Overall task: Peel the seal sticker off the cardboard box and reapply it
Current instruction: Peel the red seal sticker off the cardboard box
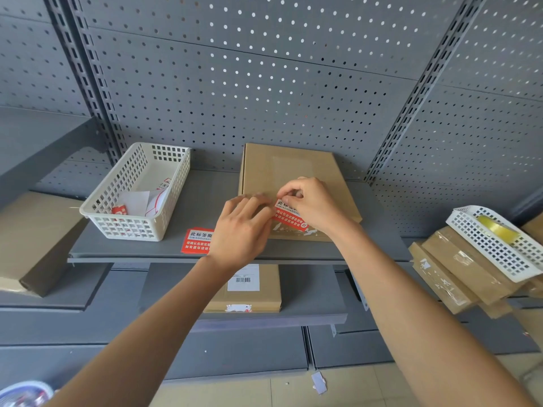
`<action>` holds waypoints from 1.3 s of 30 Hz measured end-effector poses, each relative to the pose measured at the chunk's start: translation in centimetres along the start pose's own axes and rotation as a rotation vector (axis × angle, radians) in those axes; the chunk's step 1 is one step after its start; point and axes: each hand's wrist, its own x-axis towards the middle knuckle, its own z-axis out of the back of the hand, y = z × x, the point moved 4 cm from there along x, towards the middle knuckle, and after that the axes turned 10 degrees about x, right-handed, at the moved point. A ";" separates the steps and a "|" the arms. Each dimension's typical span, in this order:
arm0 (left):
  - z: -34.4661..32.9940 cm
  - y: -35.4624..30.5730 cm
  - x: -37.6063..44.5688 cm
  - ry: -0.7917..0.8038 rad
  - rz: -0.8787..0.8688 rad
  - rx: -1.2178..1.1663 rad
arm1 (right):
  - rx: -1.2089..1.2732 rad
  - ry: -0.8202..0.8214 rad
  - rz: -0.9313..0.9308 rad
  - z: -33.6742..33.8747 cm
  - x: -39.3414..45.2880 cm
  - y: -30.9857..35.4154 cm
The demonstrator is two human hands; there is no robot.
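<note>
A flat brown cardboard box (289, 168) lies on the grey shelf (205, 198), its near end towards me. A red seal sticker (289, 218) with white print sits at the box's near edge, over torn white paper residue. My right hand (313, 204) pinches the sticker's upper edge between thumb and fingers. My left hand (244, 227) rests just left of the sticker, its blurred fingertips on the box's near left corner. Both hands cover part of the sticker.
A white plastic basket (138, 192) with paper scraps stands left of the box. A stack of red stickers (197, 240) lies on the shelf by my left wrist. Another box (249, 289) with a barcode label sits on the shelf below. Boxes and a white basket (496, 245) sit at right.
</note>
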 end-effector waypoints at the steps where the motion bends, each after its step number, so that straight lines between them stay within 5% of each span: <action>1: 0.0 0.0 0.0 0.002 0.002 0.001 | 0.000 0.006 0.000 0.0 0.0 0.0; 18: -0.8 0.1 0.6 0.146 0.035 0.071 | -0.050 0.035 0.045 -0.1 0.4 -0.1; 39: -0.6 -0.4 0.7 0.124 0.054 0.072 | -0.554 0.276 0.116 -1.1 1.8 1.8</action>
